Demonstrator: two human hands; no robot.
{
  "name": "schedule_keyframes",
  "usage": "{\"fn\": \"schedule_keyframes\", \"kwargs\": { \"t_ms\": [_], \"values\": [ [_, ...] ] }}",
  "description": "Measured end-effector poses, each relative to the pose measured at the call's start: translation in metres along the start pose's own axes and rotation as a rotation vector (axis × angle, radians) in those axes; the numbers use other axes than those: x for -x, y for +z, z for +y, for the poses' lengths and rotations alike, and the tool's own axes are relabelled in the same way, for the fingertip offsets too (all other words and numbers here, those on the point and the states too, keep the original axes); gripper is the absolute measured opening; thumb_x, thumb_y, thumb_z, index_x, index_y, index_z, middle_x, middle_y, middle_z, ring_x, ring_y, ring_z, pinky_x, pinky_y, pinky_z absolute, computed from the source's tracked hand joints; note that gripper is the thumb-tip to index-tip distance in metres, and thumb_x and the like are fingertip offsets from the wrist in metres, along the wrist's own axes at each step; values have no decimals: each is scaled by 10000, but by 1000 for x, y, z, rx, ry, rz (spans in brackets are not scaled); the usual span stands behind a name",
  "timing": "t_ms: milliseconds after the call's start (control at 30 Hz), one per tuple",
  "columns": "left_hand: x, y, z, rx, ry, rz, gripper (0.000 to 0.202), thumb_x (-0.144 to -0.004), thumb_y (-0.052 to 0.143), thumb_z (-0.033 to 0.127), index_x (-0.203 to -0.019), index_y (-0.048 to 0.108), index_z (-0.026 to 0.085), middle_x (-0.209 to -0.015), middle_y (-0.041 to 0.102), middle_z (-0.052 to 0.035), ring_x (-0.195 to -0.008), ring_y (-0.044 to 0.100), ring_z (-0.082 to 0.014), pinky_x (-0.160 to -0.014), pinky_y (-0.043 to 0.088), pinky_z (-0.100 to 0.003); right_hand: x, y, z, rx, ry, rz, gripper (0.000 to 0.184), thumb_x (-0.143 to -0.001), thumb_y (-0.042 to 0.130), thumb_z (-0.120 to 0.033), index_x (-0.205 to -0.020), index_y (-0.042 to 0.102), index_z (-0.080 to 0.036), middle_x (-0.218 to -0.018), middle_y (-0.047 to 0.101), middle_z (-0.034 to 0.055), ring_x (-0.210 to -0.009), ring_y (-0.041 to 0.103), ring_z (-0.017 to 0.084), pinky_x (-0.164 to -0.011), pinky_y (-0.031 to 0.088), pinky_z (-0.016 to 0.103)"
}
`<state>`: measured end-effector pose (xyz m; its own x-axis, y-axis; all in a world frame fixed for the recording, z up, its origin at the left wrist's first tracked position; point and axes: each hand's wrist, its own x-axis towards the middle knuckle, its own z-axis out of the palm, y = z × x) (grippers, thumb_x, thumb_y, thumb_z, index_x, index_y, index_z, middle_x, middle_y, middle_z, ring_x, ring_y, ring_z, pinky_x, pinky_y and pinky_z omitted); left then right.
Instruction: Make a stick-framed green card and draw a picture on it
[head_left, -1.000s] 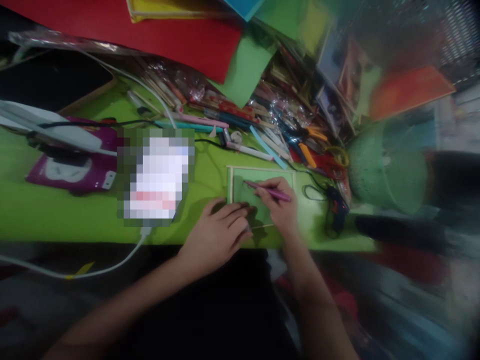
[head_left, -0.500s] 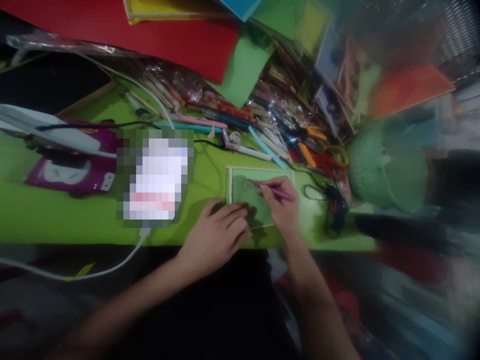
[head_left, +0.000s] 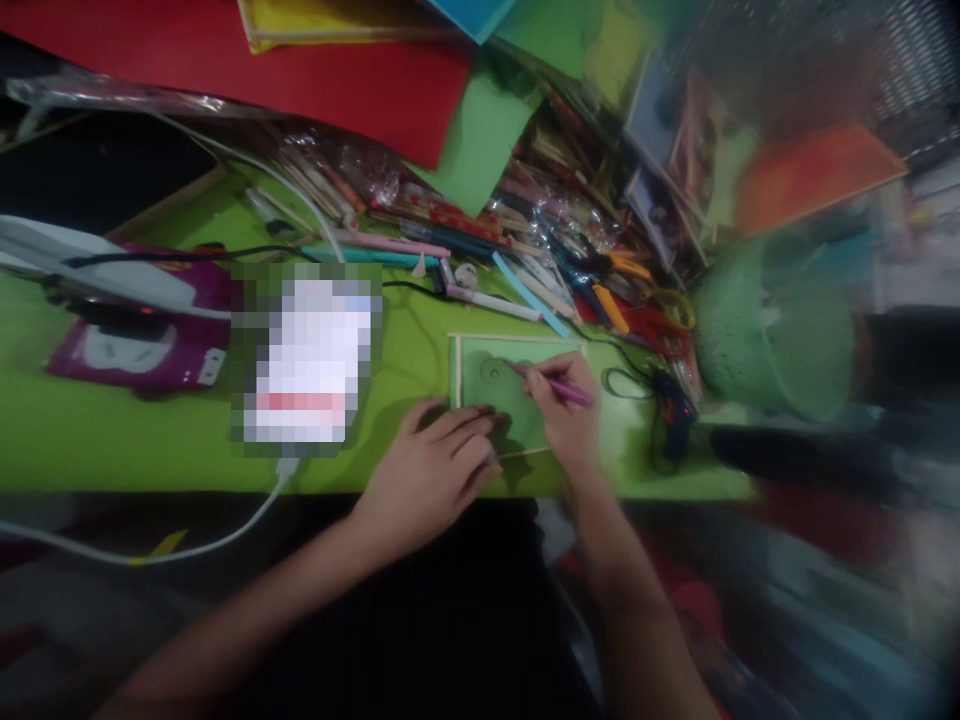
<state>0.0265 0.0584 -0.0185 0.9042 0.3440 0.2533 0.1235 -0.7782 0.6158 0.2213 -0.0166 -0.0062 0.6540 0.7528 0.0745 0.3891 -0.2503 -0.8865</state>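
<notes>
A small green panel [head_left: 472,375] edged with thin pale sticks lies on the green table near its front edge. Its upper left part bears a small round drawing [head_left: 492,372] in dark line. Pinched in my right hand [head_left: 568,405] is a purple pen [head_left: 564,388], its tip just right of the drawing; whether it touches the surface I cannot tell. My left hand [head_left: 442,460] rests with fingers stretched over the panel's lower left corner. Close to the right of the panel lies a dark glue gun [head_left: 673,415] with a cord.
A phone [head_left: 307,360] with a blurred-out screen and white cable lies to the left, beside a purple power strip [head_left: 135,345]. Pens, sticks and orange-handled pliers [head_left: 609,305] are piled behind. A green basket [head_left: 772,335] stands at the right. Red sheet [head_left: 360,95] at the back.
The pen tip has shifted slightly right, away from the round drawing, and the right hand has moved a little with it. My left hand stays on the panel.
</notes>
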Motion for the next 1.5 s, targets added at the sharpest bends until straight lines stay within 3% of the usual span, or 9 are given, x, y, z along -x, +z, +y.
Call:
{"fn": "schedule_keyframes", "kwargs": {
  "t_ms": [800,1500],
  "values": [
    [-1,0,0,-19,19,30,182,-1078,505,279,-1070,671,205,-1306,756,-43,-1228,681,-256,-1110,399,-528,4,-7,6,-8,54,-7,110,-853,651,-263,-786,566,-242,-672,546,-62,-610,497,124,-577,391,262],
    [-1,-1,1,-13,12,11,176,-1075,510,275,-1082,673,209,-1329,746,-53,-1266,661,-262,-1121,397,-537,4,-8,1,-73,95,-87,128,-834,696,-292,-767,606,-231,-644,570,-55,-593,523,124,-561,397,264]
  ]
}}
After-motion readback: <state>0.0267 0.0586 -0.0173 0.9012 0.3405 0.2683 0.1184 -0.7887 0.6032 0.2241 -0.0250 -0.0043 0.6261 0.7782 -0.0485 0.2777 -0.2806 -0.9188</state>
